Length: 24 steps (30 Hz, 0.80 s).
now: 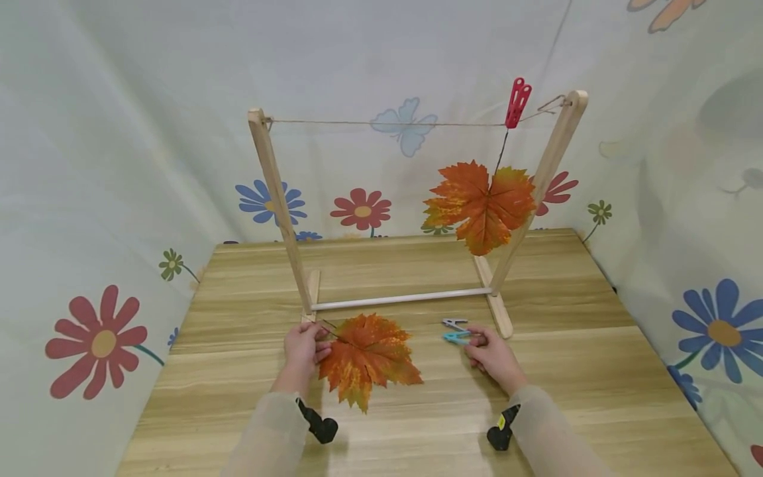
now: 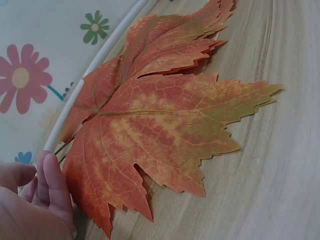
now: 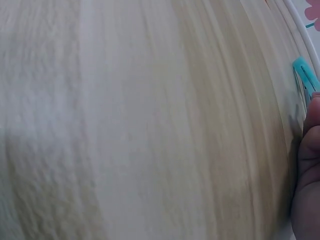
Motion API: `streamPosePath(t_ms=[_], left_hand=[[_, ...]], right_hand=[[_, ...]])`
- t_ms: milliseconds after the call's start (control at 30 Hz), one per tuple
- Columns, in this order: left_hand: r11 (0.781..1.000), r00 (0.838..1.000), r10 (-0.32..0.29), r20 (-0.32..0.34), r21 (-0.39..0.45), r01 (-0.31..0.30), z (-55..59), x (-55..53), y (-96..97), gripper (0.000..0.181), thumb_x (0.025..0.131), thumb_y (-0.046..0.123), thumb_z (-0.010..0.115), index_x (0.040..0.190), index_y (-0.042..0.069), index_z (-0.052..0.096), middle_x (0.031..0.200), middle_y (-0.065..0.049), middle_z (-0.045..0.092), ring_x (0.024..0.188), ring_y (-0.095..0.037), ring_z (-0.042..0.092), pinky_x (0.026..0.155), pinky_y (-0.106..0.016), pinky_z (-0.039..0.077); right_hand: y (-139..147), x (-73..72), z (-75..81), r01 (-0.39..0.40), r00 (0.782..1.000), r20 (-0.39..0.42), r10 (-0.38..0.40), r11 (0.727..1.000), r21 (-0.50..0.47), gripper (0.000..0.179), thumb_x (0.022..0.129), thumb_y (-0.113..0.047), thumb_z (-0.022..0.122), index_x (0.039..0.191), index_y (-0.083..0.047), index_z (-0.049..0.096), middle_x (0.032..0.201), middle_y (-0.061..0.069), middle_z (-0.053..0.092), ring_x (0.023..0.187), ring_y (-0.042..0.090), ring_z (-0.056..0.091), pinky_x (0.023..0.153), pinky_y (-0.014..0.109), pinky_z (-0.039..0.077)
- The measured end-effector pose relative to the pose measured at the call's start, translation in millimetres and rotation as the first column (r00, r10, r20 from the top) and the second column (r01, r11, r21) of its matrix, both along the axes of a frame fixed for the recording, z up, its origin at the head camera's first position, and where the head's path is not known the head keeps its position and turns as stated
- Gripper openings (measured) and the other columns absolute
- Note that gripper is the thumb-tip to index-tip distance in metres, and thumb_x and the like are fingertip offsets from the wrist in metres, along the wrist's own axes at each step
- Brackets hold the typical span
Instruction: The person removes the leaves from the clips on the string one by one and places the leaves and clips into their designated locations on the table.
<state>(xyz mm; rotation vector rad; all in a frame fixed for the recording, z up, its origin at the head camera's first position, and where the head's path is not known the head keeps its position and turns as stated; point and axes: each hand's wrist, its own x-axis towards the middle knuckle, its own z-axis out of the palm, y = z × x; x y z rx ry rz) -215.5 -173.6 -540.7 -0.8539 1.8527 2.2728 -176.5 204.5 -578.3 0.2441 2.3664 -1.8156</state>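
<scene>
Lower leaf [image 1: 371, 358] — stem [image 1: 331, 331] leftward, long axis perhaps slantwise

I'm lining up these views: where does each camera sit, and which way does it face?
Head: on the person's head, looking forward and down at the table and wooden frame; left hand, right hand and both sleeves show.
Left wrist: on that wrist, looking at the lower leaf; part of the left hand shows at lower left.
Right wrist: on that wrist, looking mostly at the table; part of the right hand shows at the right edge by the blue clip.
Shared: head and left wrist both show the lower leaf.
</scene>
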Motion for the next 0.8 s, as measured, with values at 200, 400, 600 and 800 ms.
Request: streamPosePath(t_ms=[200,400,600,800], left_hand=[[0.999,1.000,-0.010,0.006,-0.034,0.010,-0.5,0.2,-1.0,0.015,0.094,0.011,0.053,0.106,0.003,0.049,0.080,-0.004,0.064,0.053,-0.015,0.062,0.049,-0.028,0.053],[1.000,1.000,-0.020,0.002,-0.024,0.021,-1.3,0.9,-2.1,0.016,0.094,0.010,0.053,0.107,0.002,0.048,0.078,-0.004,0.065,0.054,-0.016,0.063,0.048,-0.028,0.053],[1.000,1.000,-0.009,0.003,-0.027,0.009,-2.4,2.3,-2.8,0.020,0.094,0.012,0.055,0.110,0.002,0.048,0.082,-0.004,0.065,0.056,-0.016,0.064,0.050,-0.028,0.053],[0.999,1.000,0.001,-0.026,-0.032,-0.001,-3.1,3.5,-3.2,0.014,0.093,0.009,0.054,0.104,0.002,0.051,0.081,-0.006,0.065,0.056,-0.017,0.065,0.049,-0.029,0.054]], right_hand=[[1.9,-0.9,2.8,-0.020,1.000,0.023,0.019,0.999,0.037,0.043,0.083,-0.002,0.065,0.124,-0.002,0.051,0.088,0.008,0.055,0.055,0.014,0.054,0.041,0.022,0.040],[1.3,-2.7,1.6,-0.029,1.000,0.014,0.028,0.997,0.069,0.043,0.082,-0.002,0.066,0.123,-0.001,0.051,0.084,0.007,0.054,0.053,0.014,0.053,0.039,0.022,0.039],[0.5,-4.2,0.9,-0.039,0.999,0.009,0.038,0.993,0.109,0.043,0.082,-0.001,0.065,0.123,0.000,0.051,0.081,0.006,0.055,0.050,0.013,0.050,0.038,0.022,0.038],[-0.2,-6.2,3.3,-0.039,0.999,0.005,0.039,0.986,0.164,0.044,0.082,-0.001,0.061,0.125,0.004,0.050,0.079,0.007,0.056,0.050,0.014,0.052,0.040,0.023,0.039]])
